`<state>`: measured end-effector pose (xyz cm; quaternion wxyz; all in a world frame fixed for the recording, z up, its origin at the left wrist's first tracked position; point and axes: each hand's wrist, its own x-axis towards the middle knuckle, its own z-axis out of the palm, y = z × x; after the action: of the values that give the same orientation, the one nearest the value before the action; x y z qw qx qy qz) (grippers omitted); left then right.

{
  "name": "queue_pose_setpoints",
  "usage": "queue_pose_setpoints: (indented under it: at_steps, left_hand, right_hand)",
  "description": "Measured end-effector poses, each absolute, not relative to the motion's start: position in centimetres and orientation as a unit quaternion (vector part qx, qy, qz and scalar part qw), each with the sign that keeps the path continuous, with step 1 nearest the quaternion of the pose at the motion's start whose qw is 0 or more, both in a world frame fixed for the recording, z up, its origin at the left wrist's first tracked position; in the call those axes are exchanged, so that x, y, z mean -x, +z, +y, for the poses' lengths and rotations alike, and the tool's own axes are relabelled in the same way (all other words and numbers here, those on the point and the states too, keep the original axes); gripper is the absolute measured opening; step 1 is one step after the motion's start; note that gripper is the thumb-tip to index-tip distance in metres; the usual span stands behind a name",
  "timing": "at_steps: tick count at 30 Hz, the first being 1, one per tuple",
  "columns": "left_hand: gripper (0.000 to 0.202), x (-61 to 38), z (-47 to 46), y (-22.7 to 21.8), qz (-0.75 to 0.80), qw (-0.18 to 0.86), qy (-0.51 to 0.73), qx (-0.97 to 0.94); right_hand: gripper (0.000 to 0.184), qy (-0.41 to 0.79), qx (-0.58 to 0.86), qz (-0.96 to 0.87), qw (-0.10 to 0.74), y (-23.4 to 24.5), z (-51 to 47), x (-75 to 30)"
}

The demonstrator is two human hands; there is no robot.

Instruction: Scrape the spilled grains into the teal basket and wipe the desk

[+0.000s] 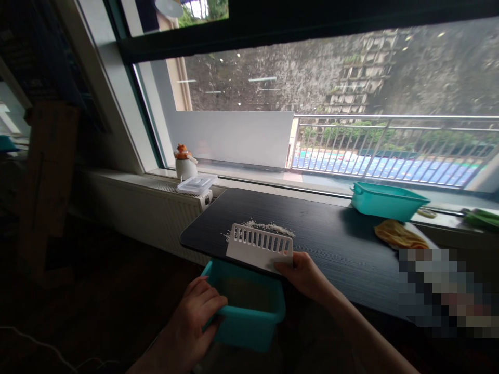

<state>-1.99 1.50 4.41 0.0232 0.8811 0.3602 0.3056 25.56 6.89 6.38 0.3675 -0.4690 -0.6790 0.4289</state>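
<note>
My left hand (200, 311) grips the left rim of a teal plastic bin (249, 330), which it holds just below the front edge of a black table (331, 259). The inside of the bin is in shadow, so its contents are hard to make out. In my right hand (304, 272) is a white slotted plastic panel (257, 252), pinched at its lower right corner. The panel leans over the table edge above the bin. Small white grains (268, 227), which look like rice, lie scattered on the tabletop right behind the panel.
A second teal bin (390, 200) stands at the table's back right, beside a yellow cloth (401, 235). By the window, a clear plastic lid (197, 183) and a white pot (186, 168) with an orange figure rest over the radiator (156, 202). Cardboard (47, 192) stands left.
</note>
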Motion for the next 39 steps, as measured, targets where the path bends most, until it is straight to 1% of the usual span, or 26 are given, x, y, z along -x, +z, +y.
queue_pose_setpoints:
  at_steps: [3,8,13,19,24,33,39]
  left_hand:
    - [0.026,2.0,1.5,4.4,0.357,0.019,0.307,-0.882]
    - [0.026,1.4,1.3,4.5,0.350,0.020,0.308,-0.884]
    - [0.028,0.4,1.1,4.2,0.340,0.035,0.300,-0.891]
    - [0.027,-0.2,1.3,4.1,0.336,0.033,0.298,-0.893]
    - [0.028,-0.2,1.2,4.4,0.330,0.013,0.307,-0.893]
    - [0.028,-0.1,1.2,4.6,0.329,0.002,0.312,-0.891]
    - [0.029,0.0,1.2,4.6,0.325,0.011,0.298,-0.897]
  right_hand:
    - [0.030,0.431,0.460,-0.682,0.372,6.4,6.8,-26.0]
    - [0.023,0.372,0.496,-0.677,0.395,5.9,7.5,-28.5]
    - [0.023,0.338,0.530,-0.680,0.378,5.2,7.7,-30.9]
    - [0.027,0.350,0.517,-0.693,0.361,5.3,7.0,-31.3]
    - [0.026,0.362,0.509,-0.684,0.376,5.9,7.2,-30.5]
    - [0.024,0.392,0.465,-0.708,0.360,6.2,7.0,-29.9]
    - [0.027,0.387,0.493,-0.689,0.365,5.9,6.9,-30.2]
